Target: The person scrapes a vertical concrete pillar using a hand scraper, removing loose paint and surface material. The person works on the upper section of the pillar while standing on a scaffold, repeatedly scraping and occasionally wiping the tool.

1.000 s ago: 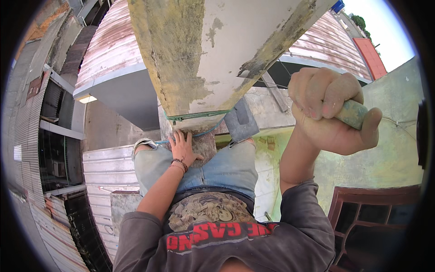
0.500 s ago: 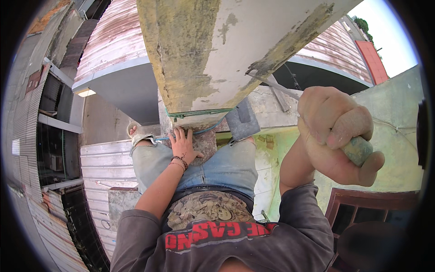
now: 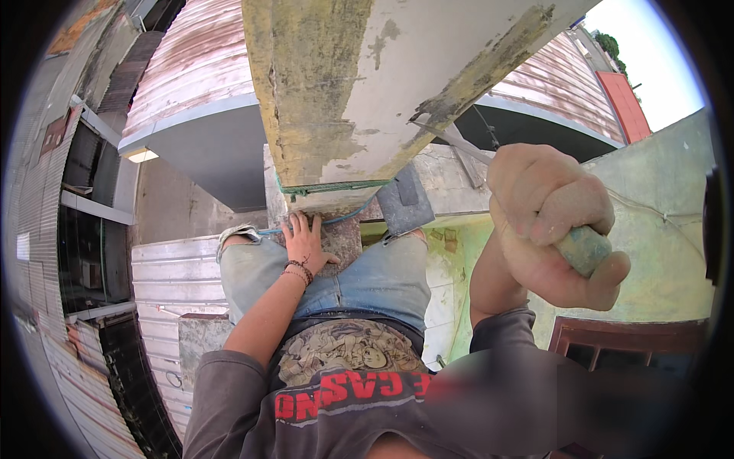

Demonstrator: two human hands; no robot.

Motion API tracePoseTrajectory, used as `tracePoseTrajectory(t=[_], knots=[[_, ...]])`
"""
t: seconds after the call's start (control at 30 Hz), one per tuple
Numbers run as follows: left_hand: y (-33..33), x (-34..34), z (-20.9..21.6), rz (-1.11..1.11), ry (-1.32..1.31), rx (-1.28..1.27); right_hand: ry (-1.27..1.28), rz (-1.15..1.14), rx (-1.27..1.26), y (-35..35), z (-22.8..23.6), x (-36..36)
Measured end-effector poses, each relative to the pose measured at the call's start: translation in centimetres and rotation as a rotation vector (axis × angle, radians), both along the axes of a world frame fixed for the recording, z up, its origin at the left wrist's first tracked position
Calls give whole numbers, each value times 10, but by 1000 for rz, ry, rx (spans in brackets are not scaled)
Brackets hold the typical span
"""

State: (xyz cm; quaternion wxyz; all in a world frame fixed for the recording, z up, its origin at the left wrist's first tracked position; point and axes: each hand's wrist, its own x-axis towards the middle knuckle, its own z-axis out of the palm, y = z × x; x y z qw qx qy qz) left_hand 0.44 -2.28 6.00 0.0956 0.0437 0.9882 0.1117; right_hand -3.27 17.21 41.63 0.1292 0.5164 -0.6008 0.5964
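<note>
Angling the blade [image 3: 453, 140] low against the dark patch [image 3: 489, 73] by the pillar [image 3: 310, 92]'s right edge probably works best, short light strokes, so the tip doesn't gouge. Tool [image 3: 585, 251] sits in right hand [image 3: 547, 222], fingers clamped round its greenish handle, thumb beside the rounded end; tip seems to meet the pillar, exact contact unclear. Right elbow bent, fist raised, right of pillar. Left hand [image 3: 305, 246] rests on the ledge [image 3: 349, 239] near the pillar's bottom edge, fingers slightly apart, thumb out, palm down.
</note>
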Motion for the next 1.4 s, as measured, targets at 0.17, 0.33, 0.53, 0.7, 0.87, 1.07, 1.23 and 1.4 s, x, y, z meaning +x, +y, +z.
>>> tracePoseTrajectory(t=[0.17,0.33,0.53,0.7,0.87,1.07,1.23,1.4], knots=[[0,0,-2,14,8,16,-18,-12,-17,0,-1,2],[-1,0,0,6,-1,6,21,-15,-22,0,-4,2],[0,1,4,-5,-25,-10,9,13,-57,3,-6,0],[-1,-1,3,8,-31,-5,-4,15,-48,-2,-11,-2],[-3,2,-2,12,1,-1,-8,-37,-23,-6,-17,-1],[-1,2,-1,7,-29,7,-16,-40,-20,-6,-21,-4],[0,0,1,3,-16,5,32,-38,-65,-3,-17,-1],[-1,0,1,6,-37,-7,69,16,-13,-4,-8,5]])
